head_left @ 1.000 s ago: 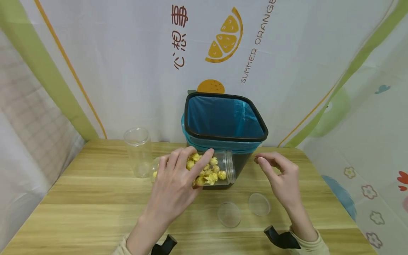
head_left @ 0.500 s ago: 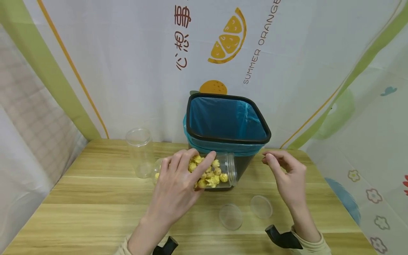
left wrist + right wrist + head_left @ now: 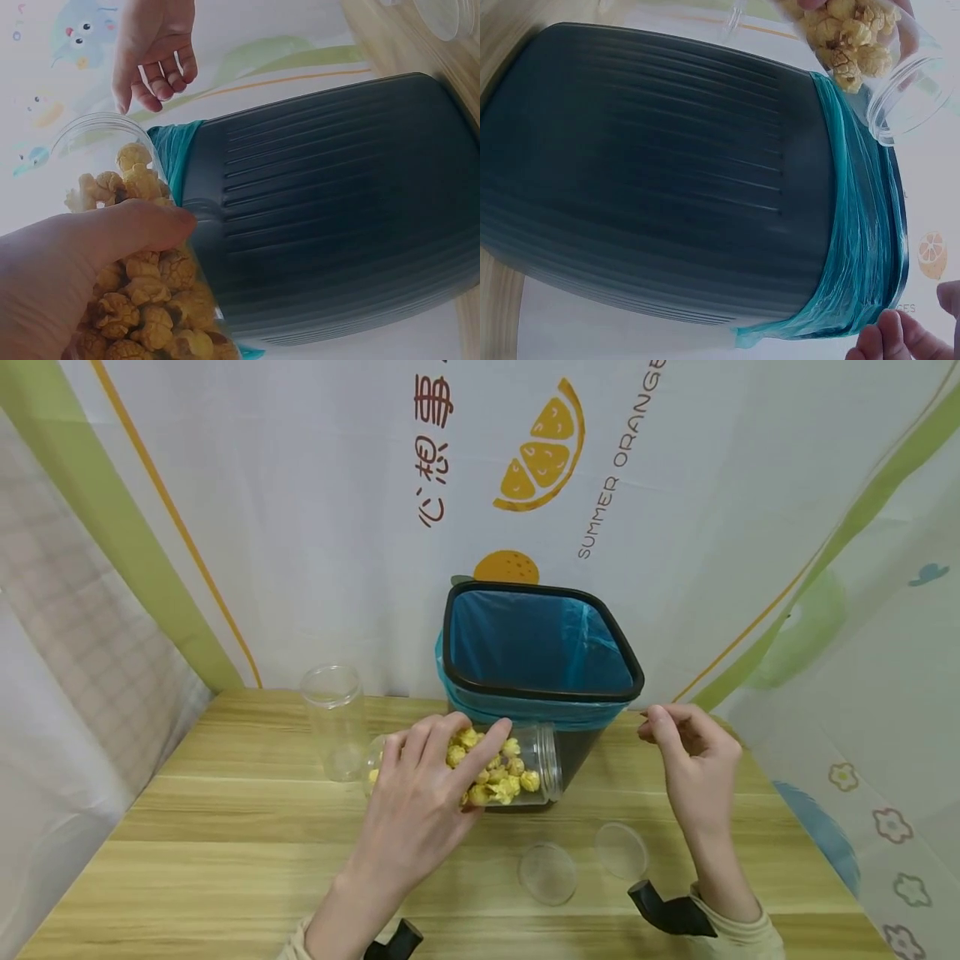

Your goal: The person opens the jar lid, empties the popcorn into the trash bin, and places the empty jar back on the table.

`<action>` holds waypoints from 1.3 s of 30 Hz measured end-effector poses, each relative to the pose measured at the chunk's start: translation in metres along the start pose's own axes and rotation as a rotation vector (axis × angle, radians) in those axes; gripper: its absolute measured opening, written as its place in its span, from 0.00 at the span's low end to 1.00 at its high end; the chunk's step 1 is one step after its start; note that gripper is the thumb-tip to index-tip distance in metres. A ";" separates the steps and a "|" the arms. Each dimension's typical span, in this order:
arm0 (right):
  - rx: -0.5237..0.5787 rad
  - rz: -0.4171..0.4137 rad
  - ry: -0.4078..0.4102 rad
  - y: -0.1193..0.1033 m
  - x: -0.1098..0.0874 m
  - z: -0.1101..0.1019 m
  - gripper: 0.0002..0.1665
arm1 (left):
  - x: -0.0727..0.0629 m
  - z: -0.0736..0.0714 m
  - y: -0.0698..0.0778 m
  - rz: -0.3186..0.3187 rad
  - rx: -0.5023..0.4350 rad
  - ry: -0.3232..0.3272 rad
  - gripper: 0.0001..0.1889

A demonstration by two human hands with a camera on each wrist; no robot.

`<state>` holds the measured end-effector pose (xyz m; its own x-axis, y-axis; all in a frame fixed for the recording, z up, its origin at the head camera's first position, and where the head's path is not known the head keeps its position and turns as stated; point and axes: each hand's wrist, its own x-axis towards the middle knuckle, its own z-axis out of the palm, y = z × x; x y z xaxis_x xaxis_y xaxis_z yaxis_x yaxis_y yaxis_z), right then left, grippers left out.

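Note:
My left hand [image 3: 416, 797] grips a clear plastic jar [image 3: 551, 762], tilted on its side in front of the bin, with its uncapped mouth to the right. Yellow popcorn [image 3: 504, 787] fills much of it; the left wrist view shows my thumb [image 3: 150, 225] across the jar wall. Behind it stands a dark bin [image 3: 581, 745] with a blue-green bag [image 3: 851, 225] folded over its rim. My right hand [image 3: 699, 768] hovers right of the bin, apart from the jar. In the left wrist view its fingers [image 3: 161, 82] are loosely bent, and nothing shows between them.
A second clear jar [image 3: 335, 735], tall and without a lid, stands upright at the left. Two transparent round lids [image 3: 548, 873] lie flat on the wooden table [image 3: 225, 860]. A printed curtain [image 3: 337, 527] hangs behind the bin and along both sides.
My right hand has drawn away to the right of the bin and slightly upward. The left hand and jar keep nearly the same place beside the bin; the head view has shifted slightly.

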<state>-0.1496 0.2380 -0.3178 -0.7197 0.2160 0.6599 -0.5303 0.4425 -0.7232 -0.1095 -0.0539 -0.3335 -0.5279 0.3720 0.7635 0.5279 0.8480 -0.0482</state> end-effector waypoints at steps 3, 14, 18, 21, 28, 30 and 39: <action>0.010 0.016 0.023 -0.001 0.002 0.000 0.12 | 0.000 0.000 0.000 0.001 0.000 0.003 0.57; 0.057 0.055 0.098 -0.005 0.009 0.001 0.11 | 0.000 -0.002 0.001 0.005 0.009 0.023 0.57; 0.070 0.071 0.118 -0.006 0.011 0.002 0.11 | 0.000 -0.003 0.001 0.002 0.010 0.023 0.57; 0.085 0.092 0.132 -0.006 0.012 0.003 0.11 | 0.001 -0.003 0.001 0.002 0.010 0.024 0.57; 0.136 0.124 0.142 -0.006 0.017 0.006 0.11 | 0.001 -0.004 0.001 -0.003 0.010 0.015 0.56; 0.161 0.130 0.143 -0.006 0.018 0.007 0.11 | 0.001 -0.004 0.001 -0.004 0.008 0.018 0.56; 0.128 0.164 0.138 -0.002 0.022 0.012 0.12 | 0.001 -0.003 0.000 -0.003 0.010 0.018 0.56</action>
<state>-0.1699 0.2310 -0.3038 -0.7375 0.3962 0.5469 -0.4705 0.2795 -0.8370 -0.1079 -0.0542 -0.3307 -0.5171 0.3625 0.7754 0.5198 0.8527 -0.0520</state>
